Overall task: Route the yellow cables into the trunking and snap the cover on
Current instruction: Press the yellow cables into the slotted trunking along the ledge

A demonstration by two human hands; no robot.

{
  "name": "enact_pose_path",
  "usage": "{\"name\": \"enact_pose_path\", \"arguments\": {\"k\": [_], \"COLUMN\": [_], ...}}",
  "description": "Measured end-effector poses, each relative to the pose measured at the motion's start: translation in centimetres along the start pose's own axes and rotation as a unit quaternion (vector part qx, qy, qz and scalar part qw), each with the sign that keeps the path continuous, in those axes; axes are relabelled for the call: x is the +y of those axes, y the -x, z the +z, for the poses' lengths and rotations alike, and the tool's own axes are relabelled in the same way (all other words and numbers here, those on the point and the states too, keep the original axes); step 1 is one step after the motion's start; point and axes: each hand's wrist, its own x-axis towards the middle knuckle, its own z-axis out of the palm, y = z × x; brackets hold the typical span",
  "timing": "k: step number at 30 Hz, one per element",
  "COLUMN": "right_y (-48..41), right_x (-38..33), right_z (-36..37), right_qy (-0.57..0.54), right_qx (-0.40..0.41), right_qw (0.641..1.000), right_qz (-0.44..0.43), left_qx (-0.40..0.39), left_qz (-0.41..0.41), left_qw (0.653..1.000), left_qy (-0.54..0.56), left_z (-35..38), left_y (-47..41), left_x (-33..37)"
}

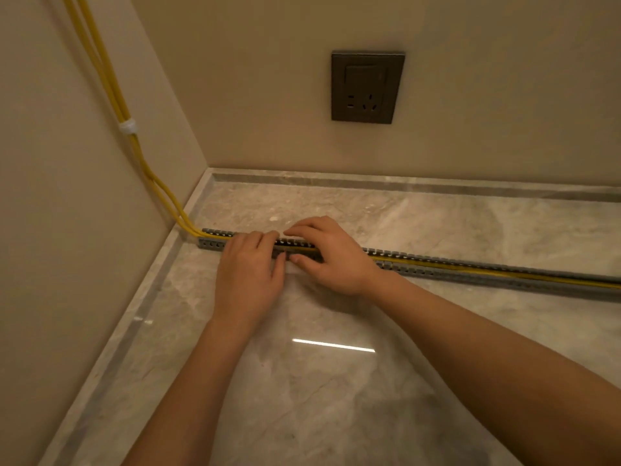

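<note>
The person was at the step of tucking the yellow cables [504, 272] into the gray trunking [470, 264], which lay on the marble counter [302, 398] near the corner wall. No cover was on yet, and none showed. The left hand [248, 274] and right hand [331, 255] lay side by side on the trunking, palms down, fingers bent, each grip pinching its sides. Next, it seemed, they should press the cables down flat.

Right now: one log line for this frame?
stage: routing | left hand, right hand: pressing yellow cables into trunking | cover: unseen
</note>
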Motion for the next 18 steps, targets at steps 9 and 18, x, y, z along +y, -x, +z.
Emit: {"name": "enact_pose_path", "arguments": {"k": [9,18], "right_y": [11.0,28.2], "right_x": [1.9,2.7], "right_z": [-6.5,-13.2], "right_qy": [0.019,0.080], "right_qx": [-0.009,-0.003], "right_qw": [0.998,0.971], "right_qz": [0.065,0.227], "left_qx": [-0.098,-0.198], "left_qz": [0.180,0.219], "left_qw": [0.977,0.939], "left_qy": [0.055,0.178], "left_z": [-0.3,0.7], "left_y": [4.8,11.3], "left_x": [12.6,25.3]}}
